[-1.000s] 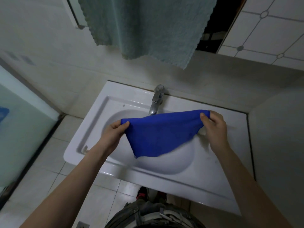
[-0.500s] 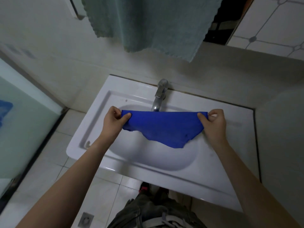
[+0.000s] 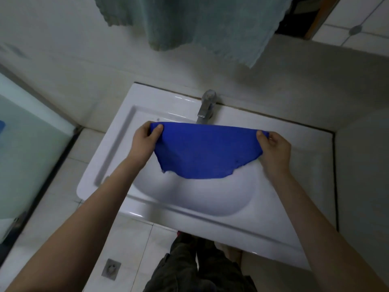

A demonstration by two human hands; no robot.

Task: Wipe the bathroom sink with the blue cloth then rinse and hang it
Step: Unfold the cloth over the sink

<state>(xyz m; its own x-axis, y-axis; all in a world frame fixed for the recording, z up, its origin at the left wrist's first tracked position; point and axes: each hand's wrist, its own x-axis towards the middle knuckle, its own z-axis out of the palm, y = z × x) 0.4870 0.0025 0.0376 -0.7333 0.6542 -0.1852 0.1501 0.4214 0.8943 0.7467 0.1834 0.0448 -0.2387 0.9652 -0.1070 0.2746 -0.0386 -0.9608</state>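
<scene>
Two hands hold the blue cloth [image 3: 207, 149] spread above the basin of the sink [image 3: 280, 218]: the left hand [image 3: 145, 140] pinches its upper left corner between thumb and fingers, and the right hand [image 3: 275, 151] pinches its upper right corner likewise. Its top edge runs level just in front of the tap [image 3: 206, 106], and its ragged lower edge hangs free over the bowl. A green towel [image 3: 200, 24] hangs on the wall above.

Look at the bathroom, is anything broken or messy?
Nothing is clearly broken or spilled. The blue cloth is stretched between the left hand and right hand over the sink. Its lower edge looks ragged. The green towel above hangs at a slant.
</scene>
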